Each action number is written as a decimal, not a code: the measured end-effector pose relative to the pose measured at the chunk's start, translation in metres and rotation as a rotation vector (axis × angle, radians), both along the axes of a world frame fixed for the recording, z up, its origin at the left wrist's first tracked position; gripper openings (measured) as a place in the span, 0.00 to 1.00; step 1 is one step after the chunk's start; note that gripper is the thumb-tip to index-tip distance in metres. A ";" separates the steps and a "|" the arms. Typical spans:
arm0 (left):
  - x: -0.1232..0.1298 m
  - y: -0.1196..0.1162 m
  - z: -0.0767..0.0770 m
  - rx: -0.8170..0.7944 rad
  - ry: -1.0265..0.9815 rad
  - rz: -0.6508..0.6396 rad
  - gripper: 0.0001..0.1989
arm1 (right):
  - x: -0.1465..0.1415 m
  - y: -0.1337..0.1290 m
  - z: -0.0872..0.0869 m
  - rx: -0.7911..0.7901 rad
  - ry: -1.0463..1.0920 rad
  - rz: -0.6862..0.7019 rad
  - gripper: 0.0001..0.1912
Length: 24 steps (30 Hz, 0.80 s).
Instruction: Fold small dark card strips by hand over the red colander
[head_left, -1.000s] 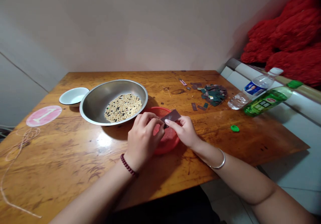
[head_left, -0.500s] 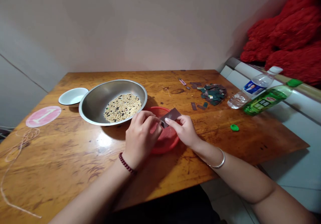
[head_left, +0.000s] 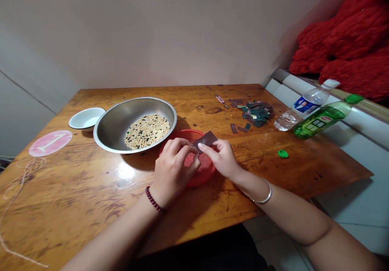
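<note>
My right hand grips a dark brown rectangular piece between thumb and fingers, the thumb lying flat on its upper face. Close by, my left hand has its fingers pinched together at the near left corner of that piece. Whatever the left fingertips hold is too small to make out. Both hands are above a red plastic mesh basket, which they partly cover. A dark red bead bracelet is on the left wrist, a silver bangle on the right.
A steel basin holds pale and dark beans. Around it are a white bowl, pink disc and string. On the right are dark green and brown pieces, a cutter, green cap and two bottles.
My left hand has shifted slightly right and down along the edge of the brown piece. The right hand still grips the piece. The whole view has moved slightly.
</note>
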<state>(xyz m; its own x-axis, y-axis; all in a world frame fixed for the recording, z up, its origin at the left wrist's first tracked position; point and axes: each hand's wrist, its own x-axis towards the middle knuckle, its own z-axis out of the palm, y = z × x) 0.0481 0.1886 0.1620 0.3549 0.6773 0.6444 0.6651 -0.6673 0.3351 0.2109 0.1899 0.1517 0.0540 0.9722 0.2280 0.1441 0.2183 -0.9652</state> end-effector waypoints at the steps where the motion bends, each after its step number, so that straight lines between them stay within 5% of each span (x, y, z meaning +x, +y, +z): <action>1: 0.000 0.001 0.000 0.000 0.001 -0.001 0.02 | 0.000 0.000 0.000 -0.001 0.004 0.002 0.11; 24: 0.001 0.001 0.000 0.000 -0.051 0.067 0.02 | -0.001 0.001 -0.001 -0.004 0.033 -0.004 0.09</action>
